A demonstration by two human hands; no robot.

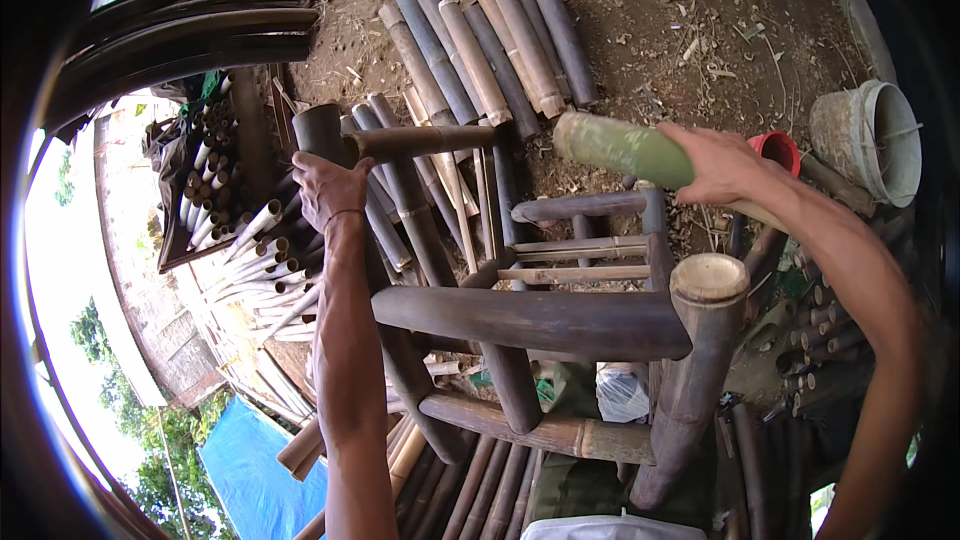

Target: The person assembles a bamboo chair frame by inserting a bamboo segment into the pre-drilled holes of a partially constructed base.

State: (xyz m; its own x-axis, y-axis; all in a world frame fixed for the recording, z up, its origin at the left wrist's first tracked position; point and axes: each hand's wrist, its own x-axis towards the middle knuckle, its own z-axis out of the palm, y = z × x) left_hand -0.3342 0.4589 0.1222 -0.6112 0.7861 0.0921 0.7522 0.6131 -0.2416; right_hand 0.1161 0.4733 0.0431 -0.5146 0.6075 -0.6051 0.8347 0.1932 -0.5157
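A piece of furniture frame made of dark bamboo (530, 320) stands in front of me, its thick posts joined by crossbars. My left hand (330, 190) is closed around the upper end of its left post (318, 128), just beside a crossbar (430, 142). Held out to the right is a short, thick green bamboo piece (620, 148), lying almost level. My right hand (725, 165) grips its right end, and its pale left end points toward the cut bamboo on the ground. Nearer me on the right, a thick post (705, 340) shows its pale top end.
Several cut bamboo lengths (480, 50) lie on the dirt ground beyond the frame. A white bucket (868, 140) and a red container (776, 152) are at the right. Bundled bamboo poles (215, 180) are at the left, above a blue tarp (265, 470). More poles lie below the frame.
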